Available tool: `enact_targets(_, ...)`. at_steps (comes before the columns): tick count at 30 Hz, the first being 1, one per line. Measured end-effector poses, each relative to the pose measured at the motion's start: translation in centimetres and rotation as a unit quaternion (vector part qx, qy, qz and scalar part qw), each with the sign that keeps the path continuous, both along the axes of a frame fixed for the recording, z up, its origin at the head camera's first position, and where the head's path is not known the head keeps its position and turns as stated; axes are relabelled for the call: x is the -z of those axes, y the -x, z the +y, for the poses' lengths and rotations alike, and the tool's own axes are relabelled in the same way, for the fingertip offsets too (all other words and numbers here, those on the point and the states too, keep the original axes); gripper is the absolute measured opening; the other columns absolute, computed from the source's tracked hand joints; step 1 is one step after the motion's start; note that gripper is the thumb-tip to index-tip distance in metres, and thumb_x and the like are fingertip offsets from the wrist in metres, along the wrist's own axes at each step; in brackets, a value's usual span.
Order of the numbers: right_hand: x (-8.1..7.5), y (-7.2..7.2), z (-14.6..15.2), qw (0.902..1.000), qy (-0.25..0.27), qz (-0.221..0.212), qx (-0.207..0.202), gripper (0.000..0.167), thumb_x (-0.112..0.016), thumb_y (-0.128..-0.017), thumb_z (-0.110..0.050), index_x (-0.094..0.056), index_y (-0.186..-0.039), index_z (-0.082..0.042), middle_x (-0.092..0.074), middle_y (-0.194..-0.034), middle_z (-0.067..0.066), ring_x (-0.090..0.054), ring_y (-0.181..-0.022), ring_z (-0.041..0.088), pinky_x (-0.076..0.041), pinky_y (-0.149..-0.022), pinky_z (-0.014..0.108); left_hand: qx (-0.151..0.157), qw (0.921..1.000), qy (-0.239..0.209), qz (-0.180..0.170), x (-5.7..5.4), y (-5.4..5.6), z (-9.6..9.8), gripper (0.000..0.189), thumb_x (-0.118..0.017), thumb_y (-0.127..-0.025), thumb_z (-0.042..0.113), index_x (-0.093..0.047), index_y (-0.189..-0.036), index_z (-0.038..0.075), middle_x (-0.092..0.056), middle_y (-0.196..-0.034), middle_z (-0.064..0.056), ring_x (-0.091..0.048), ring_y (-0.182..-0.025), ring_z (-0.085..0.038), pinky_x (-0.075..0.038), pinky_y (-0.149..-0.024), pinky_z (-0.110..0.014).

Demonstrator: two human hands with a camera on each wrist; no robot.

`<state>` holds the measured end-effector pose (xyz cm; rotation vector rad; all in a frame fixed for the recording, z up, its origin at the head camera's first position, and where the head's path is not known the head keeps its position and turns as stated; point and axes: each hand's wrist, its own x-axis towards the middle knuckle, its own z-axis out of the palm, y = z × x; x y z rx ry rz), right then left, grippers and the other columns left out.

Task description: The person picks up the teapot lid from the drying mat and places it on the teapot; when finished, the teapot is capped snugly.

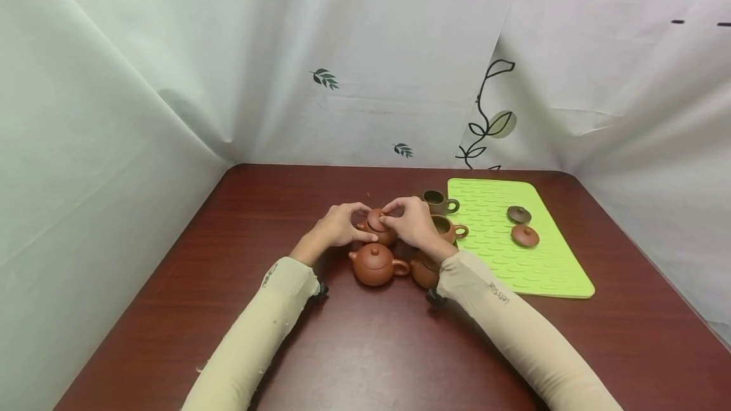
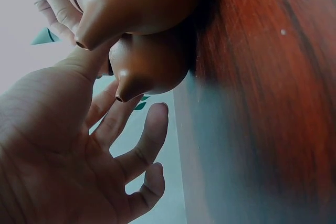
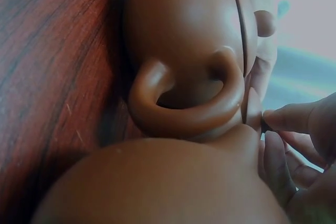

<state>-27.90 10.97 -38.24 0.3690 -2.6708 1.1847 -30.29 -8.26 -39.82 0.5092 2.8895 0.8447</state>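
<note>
Near: front teapot (image 1: 373,266) sits lidded, mid-table (image 1: 365,347). Just beyond, toward far edge, rear teapot (image 1: 388,236); left hand (image 1: 335,226) curves thumb and forefinger round it, outer fingers (image 2: 146,142) loosely bent (clear only at left wrist). Right hand (image 1: 414,224) pinches its lid (image 1: 375,218). Farther, toward far right corner: green mat (image 1: 559,274), two loose lids (image 1: 525,235); head view only.

Rear teapot (image 1: 381,233): small, rounded, reddish-brown, smooth with a slight sheen. Stands upright on the table (image 1: 337,354), directly behind another lidded teapot (image 1: 371,269); contact between the two unclear. Short tapering spout points left in head view; handle hidden. Lid (image 1: 375,217): matching reddish-brown, round, at the pot's mouth; cannot tell whether fully seated.
</note>
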Motion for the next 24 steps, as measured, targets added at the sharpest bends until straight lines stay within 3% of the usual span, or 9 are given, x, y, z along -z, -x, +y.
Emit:
enact_targets(8, 0.21, 0.22, -0.24, 0.9999, -0.011, -0.008, 0.006, 0.009, -0.079, -0.086, -0.018, -0.078, -0.092, -0.011, -0.073, -0.087, 0.005, -0.064, -0.070, 0.015, -0.048, -0.057, 0.027, -0.003, 1.0000, -0.003, -0.003, -0.02, 0.03, 0.05, 0.063, -0.085, -0.075, 0.047, -0.063, -0.130, 0.024, -0.063, -0.132, 0.003, -0.054, -0.125, -0.026, -0.042, -0.097, -0.058)
enact_targets(24, 0.52, 0.60, -0.48, 0.9999, -0.015, -0.006, -0.003, 0.009, -0.078, -0.087, -0.017, -0.078, -0.093, -0.011, -0.074, -0.084, 0.003, -0.067, -0.072, 0.014, -0.051, -0.061, 0.027, -0.004, 1.0000, -0.006, 0.004, 0.04, 0.07, 0.05, 0.059, -0.085, -0.075, 0.046, -0.065, -0.126, 0.026, -0.065, -0.128, 0.006, -0.055, -0.122, -0.024, -0.042, -0.096, -0.058)
